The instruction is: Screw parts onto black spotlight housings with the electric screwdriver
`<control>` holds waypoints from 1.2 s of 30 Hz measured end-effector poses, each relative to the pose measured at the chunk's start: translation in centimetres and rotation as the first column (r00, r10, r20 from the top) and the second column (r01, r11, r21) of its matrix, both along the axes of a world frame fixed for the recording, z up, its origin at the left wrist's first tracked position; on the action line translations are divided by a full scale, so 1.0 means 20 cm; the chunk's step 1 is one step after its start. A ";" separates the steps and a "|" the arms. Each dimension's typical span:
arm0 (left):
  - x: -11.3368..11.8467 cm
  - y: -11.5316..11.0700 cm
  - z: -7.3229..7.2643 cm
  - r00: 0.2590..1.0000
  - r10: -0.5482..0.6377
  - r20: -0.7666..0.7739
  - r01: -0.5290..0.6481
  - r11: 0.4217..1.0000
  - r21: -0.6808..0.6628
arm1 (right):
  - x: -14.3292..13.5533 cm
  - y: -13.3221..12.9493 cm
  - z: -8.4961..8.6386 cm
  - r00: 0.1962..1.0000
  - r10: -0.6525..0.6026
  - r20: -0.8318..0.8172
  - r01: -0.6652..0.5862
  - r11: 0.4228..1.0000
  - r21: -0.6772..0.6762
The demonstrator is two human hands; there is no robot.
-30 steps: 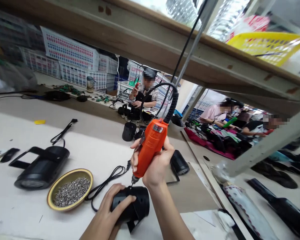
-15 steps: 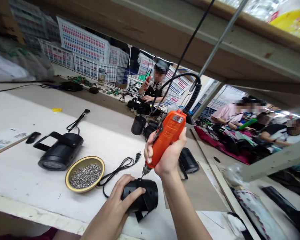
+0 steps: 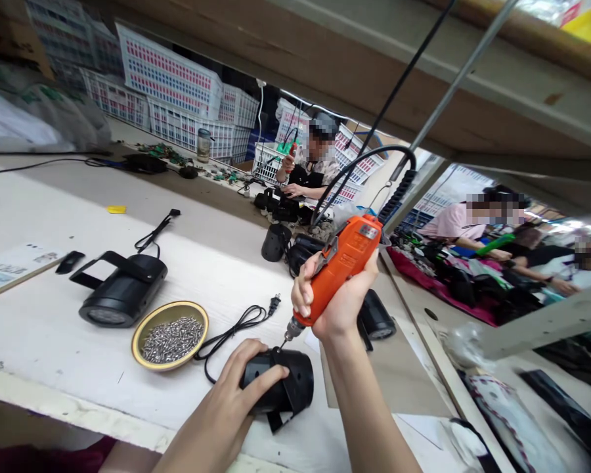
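Tilted lower now, orange screwdriver (image 3: 342, 266) stays clamped in right hand (image 3: 335, 303); left hand (image 3: 236, 394) fingers grip black lamp (image 3: 282, 387); no legible writing.

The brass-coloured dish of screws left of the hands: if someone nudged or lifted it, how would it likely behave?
The dish is shallow and wide, so it would probably slide on the white tabletop rather than tip. Heaped with small metal screws, it is likely heavy for its size. The loose screws would probably shift and could spill over the low rim if it tilts.

Left hand (image 3: 236, 394) covering the lamp housing's (image 3: 288, 387) near side, screwdriver bit tip too small to tell
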State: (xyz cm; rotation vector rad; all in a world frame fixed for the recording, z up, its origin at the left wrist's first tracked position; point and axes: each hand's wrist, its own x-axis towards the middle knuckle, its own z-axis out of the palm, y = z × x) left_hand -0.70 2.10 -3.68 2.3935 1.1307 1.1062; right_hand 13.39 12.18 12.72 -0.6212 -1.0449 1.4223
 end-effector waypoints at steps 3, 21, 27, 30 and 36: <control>0.00 0.00 0.00 1.000 -0.007 -0.006 0.007 1.000 -0.003 | 0.02 0.02 -0.01 1.000 0.006 -0.006 -0.006 1.000 -0.003; -0.01 0.00 0.01 1.000 -0.026 0.000 0.026 0.997 -0.070 | 0.06 -0.06 0.01 0.988 -0.144 -0.063 0.148 0.988 0.051; -0.01 -0.01 0.03 0.999 -0.027 -0.030 0.026 0.999 -0.033 | 0.08 -0.11 0.02 0.966 -0.249 -0.070 0.254 0.964 0.079; -0.01 -0.03 0.06 0.999 -0.025 -0.048 0.026 0.999 0.025 | 0.09 -0.11 0.04 0.977 -0.210 -0.028 0.211 0.975 0.071; -0.03 -0.06 0.08 1.000 -0.014 -0.028 0.015 0.999 0.034 | 0.15 -0.08 0.07 0.956 -0.293 0.010 0.288 0.945 0.155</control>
